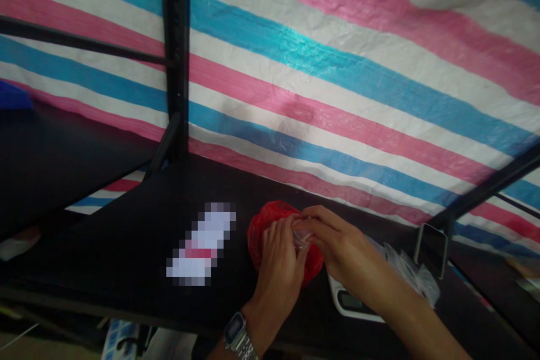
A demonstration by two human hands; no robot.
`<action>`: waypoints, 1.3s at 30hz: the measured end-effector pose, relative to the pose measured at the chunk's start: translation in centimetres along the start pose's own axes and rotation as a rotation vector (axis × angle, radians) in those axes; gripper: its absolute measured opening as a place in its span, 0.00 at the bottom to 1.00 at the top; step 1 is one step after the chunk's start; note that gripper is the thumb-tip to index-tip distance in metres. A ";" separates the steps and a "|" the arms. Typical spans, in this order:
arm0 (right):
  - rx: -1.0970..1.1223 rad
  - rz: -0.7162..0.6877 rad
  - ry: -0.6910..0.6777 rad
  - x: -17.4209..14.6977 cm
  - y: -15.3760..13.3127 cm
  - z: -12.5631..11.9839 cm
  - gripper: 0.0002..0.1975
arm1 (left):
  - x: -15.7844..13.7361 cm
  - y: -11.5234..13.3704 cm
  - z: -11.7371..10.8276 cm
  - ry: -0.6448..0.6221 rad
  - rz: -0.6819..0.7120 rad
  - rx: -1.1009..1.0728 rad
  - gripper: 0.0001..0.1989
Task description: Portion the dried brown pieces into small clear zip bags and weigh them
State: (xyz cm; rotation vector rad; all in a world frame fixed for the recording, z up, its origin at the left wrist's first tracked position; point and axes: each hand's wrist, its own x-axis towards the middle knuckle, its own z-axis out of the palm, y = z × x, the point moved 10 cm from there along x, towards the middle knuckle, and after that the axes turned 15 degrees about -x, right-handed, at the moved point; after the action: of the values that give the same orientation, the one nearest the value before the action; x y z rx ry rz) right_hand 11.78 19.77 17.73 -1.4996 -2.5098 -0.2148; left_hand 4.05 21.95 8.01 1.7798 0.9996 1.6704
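Head view: your left hand (280,253) and right hand (333,242) met over red bag (264,230) on black bench (126,236). Fingers of both pinched small clear bag (301,238) between them, just above red bag's right edge. Neither hand nearer; long axis unclear.

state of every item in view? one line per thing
left hand: fingers pinching a clear bag
right hand: fingers pinching the same bag
clear bag: small, held between both hands, over the red bag
red bag: crumpled, lying on the black table
scale: flat on the table, partly under the right forearm
phone: propped upright, screen dark
clear bags pile: loose heap by the phone
watch: on left wrist
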 end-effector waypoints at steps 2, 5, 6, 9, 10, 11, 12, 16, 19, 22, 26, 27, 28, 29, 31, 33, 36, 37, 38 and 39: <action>0.027 0.006 0.031 0.1 0.3 -0.6 0.26 | 0.1 -0.3 -0.1 -0.001 -0.023 -0.070 0.19; 0.112 0.106 0.187 -0.2 1.6 -1.7 0.18 | 0.6 -1.2 -0.8 0.033 -0.093 -0.157 0.17; 0.141 0.169 0.251 -0.6 2.3 -1.7 0.15 | 0.7 -1.7 -1.2 0.047 -0.128 -0.181 0.17; 0.216 0.284 0.265 -2.0 2.9 0.5 0.14 | 1.2 -3.2 -2.4 0.084 -0.229 -0.225 0.17; 0.227 0.259 0.181 -2.2 2.3 2.1 0.15 | 1.3 -3.6 -2.8 0.092 -0.253 -0.226 0.16; 0.217 0.212 0.073 -2.4 1.5 3.8 0.17 | 1.4 -4.0 -3.3 0.104 -0.273 -0.220 0.15; 0.182 0.161 -0.033 -2.6 0.6 5.4 0.19 | 1.5 -4.3 -3.8 0.119 -0.290 -0.208 0.15; -0.068 0.086 -0.235 -3.4 0.7 7.9 0.25 | 1.8 -4.9 -5.2 0.170 -0.319 -0.149 0.16; -0.215 0.090 -0.266 -2.8 3.0 7.7 0.24 | 1.7 -4.8 -5.5 0.186 -0.333 -0.111 0.17; -0.293 0.124 -0.287 -1.7 5.3 7.5 0.28 | 1.5 -4.6 -5.6 0.196 -0.351 -0.083 0.17; -0.324 0.232 -0.308 0.0 7.0 7.7 0.26 | 1.3 -4.0 -5.0 0.156 -0.334 -0.032 0.16; -0.335 0.258 -0.307 0.4 7.1 7.8 0.23 | 1.3 -3.8 -4.8 0.140 -0.315 -0.015 0.15; -0.347 0.280 -0.303 0.8 7.2 7.9 0.20 | 1.4 -3.6 -4.5 0.128 -0.293 -0.001 0.13; -0.358 0.302 -0.294 1.1 7.2 7.9 0.19 | 1.4 -3.5 -4.3 0.123 -0.274 0.008 0.12; -0.365 0.344 -0.280 1.5 7.5 8.0 0.20 | 1.4 -3.7 -4.1 0.133 -0.260 0.012 0.12; -0.349 0.373 -0.276 1.5 7.9 8.3 0.21 | 1.3 -4.1 -4.0 0.147 -0.269 0.011 0.13; -0.319 0.398 -0.287 1.4 8.7 8.7 0.21 | 1.4 -4.8 -3.7 0.138 -0.296 -0.017 0.11; -0.321 0.407 -0.293 1.4 8.8 8.7 0.20 | 1.4 -5.0 -3.6 0.124 -0.305 -0.034 0.10; -0.326 0.414 -0.300 1.4 8.9 8.8 0.19 | 1.5 -5.1 -3.6 0.110 -0.312 -0.054 0.09; -0.331 0.419 -0.310 1.5 8.9 8.8 0.18 | 1.6 -5.2 -3.6 0.099 -0.320 -0.073 0.09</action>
State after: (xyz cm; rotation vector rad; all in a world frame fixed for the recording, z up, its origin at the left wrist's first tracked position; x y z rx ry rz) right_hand 18.01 27.29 9.73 -2.3080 -2.3826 -0.3660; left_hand -0.45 25.91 5.40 1.4159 1.1807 1.5812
